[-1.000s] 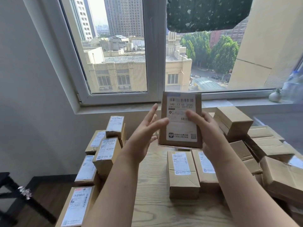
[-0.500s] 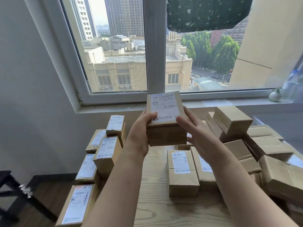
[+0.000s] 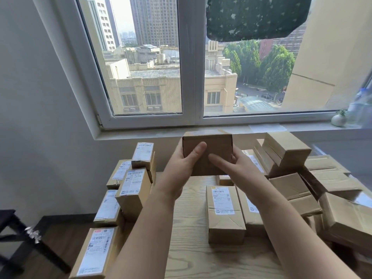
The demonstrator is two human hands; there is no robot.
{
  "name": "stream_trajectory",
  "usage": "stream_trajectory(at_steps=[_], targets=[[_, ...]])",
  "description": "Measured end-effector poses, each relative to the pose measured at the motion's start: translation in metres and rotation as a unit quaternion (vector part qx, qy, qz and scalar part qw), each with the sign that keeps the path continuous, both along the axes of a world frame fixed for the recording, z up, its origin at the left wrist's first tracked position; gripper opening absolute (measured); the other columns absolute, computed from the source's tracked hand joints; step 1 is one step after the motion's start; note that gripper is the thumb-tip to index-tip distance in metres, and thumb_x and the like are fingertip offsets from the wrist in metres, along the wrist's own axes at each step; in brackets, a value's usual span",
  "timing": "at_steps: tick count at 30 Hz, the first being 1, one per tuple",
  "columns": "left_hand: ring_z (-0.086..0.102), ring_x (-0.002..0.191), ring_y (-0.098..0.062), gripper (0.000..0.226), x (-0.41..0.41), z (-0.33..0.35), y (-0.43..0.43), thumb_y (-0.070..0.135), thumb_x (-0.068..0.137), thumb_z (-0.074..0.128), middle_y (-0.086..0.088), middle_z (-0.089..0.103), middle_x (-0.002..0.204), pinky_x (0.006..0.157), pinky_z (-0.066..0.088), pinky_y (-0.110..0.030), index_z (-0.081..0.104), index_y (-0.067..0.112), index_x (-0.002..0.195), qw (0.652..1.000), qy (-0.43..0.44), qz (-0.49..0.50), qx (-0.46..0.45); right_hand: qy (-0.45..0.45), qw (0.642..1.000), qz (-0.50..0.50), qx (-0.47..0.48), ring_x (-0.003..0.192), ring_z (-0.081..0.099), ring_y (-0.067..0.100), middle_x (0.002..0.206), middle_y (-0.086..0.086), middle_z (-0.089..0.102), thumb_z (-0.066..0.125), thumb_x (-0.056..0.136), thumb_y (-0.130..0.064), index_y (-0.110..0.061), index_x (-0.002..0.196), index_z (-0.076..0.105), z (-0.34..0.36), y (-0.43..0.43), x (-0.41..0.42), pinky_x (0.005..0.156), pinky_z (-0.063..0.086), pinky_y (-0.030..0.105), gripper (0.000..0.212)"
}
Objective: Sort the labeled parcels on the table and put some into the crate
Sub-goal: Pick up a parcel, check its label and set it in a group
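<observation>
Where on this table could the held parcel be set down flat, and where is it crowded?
The held parcel should fit on the bare wood of the table between the left stacks and the labelled parcel in the middle, widening along the near edge. The right heap of plain boxes is crowded, like the left stacks.

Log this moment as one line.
left hand and right hand | hold rectangular brown cardboard parcel | label not visible | above light wooden table

Plain brown parcel (image 3: 209,156), held aloft
</observation>
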State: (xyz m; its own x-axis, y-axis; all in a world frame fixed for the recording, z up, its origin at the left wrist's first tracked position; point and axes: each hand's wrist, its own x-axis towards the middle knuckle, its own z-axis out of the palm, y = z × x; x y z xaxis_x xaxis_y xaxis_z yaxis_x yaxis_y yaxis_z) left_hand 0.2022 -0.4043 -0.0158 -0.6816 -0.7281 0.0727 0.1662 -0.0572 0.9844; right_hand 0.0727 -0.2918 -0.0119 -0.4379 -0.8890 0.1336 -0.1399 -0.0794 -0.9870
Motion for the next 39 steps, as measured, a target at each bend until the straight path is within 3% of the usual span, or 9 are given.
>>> stream_trajectory(at_steps=[6, 12, 15, 20, 23, 25, 27, 32, 39], targets=[[0.072, 0.109, -0.017, 0.051, -0.003, 0.002, 0.004, 0.043, 0.088, 0.067, -0.001, 0.076, 0.114, 0.094, 0.059, -0.035, 0.059, 0.017, 0.131, 1.0, -0.01, 0.015, -0.017, 0.0, 1.0, -0.015, -0.004, 0.095, 0.072, 0.001, 0.099, -0.012, 0.078, 0.072, 0.092, -0.025, -0.03, 0.116, 0.069, 0.001, 0.002, -0.001, 0.075, 0.052, 0.01, 0.024], [0.071, 0.109, -0.017, 0.049, 0.0, 0.003, 0.007, 0.043, 0.091, 0.065, -0.001, 0.075, 0.116, 0.098, 0.058, -0.038, 0.057, 0.019, 0.133, 1.0, -0.016, 0.017, -0.014, 0.026, 0.999, -0.021, 0.003, 0.093, 0.072, 0.001, 0.096, -0.013, 0.078, 0.074, 0.09, -0.029, -0.034, 0.111, 0.07, 0.002, 0.002, -0.004, 0.073, 0.051, 0.009, 0.021], [0.071, 0.112, -0.018, 0.056, 0.002, 0.001, 0.008, 0.046, 0.086, 0.068, -0.002, 0.074, 0.118, 0.098, 0.058, -0.038, 0.056, 0.02, 0.135, 1.0, -0.012, 0.013, -0.013, 0.034, 0.999, -0.016, 0.006, 0.098, 0.072, 0.003, 0.101, -0.011, 0.078, 0.076, 0.087, -0.034, -0.036, 0.117, 0.067, -0.001, 0.001, -0.004, 0.082, 0.052, 0.016, 0.031], [0.068, 0.117, -0.019, 0.065, 0.008, -0.006, 0.005, 0.039, 0.087, 0.076, -0.003, 0.071, 0.125, 0.098, 0.057, -0.038, 0.048, 0.024, 0.144, 0.999, -0.006, 0.002, -0.037, -0.04, 0.999, -0.013, 0.03, 0.108, 0.071, 0.01, 0.117, -0.003, 0.073, 0.067, 0.073, -0.074, -0.026, 0.133, 0.053, -0.008, -0.001, -0.005, 0.097, 0.056, 0.04, 0.078], [0.065, 0.119, -0.01, 0.079, 0.012, -0.011, 0.006, 0.051, 0.083, 0.074, 0.004, 0.065, 0.133, 0.1, 0.055, -0.035, 0.039, 0.033, 0.151, 0.999, -0.017, 0.006, -0.042, -0.076, 0.996, -0.013, 0.054, 0.115, 0.068, 0.016, 0.123, 0.002, 0.07, 0.05, 0.081, -0.079, -0.025, 0.13, 0.054, -0.01, -0.002, -0.007, 0.098, 0.055, 0.047, 0.073], [0.064, 0.119, -0.006, 0.082, 0.018, -0.014, 0.008, 0.07, 0.08, 0.065, 0.007, 0.064, 0.135, 0.1, 0.054, -0.032, 0.041, 0.035, 0.149, 0.999, -0.02, 0.028, -0.021, -0.102, 0.992, -0.008, 0.072, 0.115, 0.067, 0.018, 0.122, 0.004, 0.07, 0.051, 0.093, -0.066, -0.022, 0.128, 0.056, -0.013, -0.006, -0.004, 0.1, 0.053, 0.051, 0.056], [0.065, 0.12, -0.015, 0.08, 0.024, -0.019, 0.005, 0.079, 0.076, 0.062, 0.003, 0.065, 0.133, 0.103, 0.053, -0.043, 0.047, 0.035, 0.142, 0.998, -0.022, 0.057, 0.028, -0.116, 0.99, 0.009, 0.084, 0.114, 0.067, 0.018, 0.122, 0.004, 0.07, 0.055, 0.1, -0.048, -0.02, 0.129, 0.055, -0.017, -0.011, 0.001, 0.103, 0.052, 0.051, 0.041], [0.066, 0.118, -0.024, 0.06, 0.05, -0.027, -0.005, 0.029, 0.071, 0.072, 0.0, 0.069, 0.126, 0.102, 0.053, -0.05, 0.053, 0.03, 0.128, 0.988, -0.001, 0.124, 0.091, -0.161, 0.982, 0.039, 0.094, 0.114, 0.066, 0.019, 0.123, 0.002, 0.07, 0.059, 0.098, -0.024, -0.023, 0.136, 0.05, -0.026, -0.025, 0.022, 0.094, 0.056, 0.045, 0.039], [0.07, 0.113, -0.026, 0.062, 0.118, -0.035, -0.024, 0.013, 0.065, 0.067, -0.003, 0.074, 0.118, 0.097, 0.056, -0.046, 0.059, 0.019, 0.127, 0.973, 0.005, 0.201, 0.111, -0.182, 0.963, 0.13, 0.15, 0.105, 0.072, 0.028, 0.125, 0.0, 0.07, 0.064, 0.097, -0.036, -0.027, 0.134, 0.06, -0.047, -0.062, 0.077, 0.089, 0.061, 0.048, 0.038]])
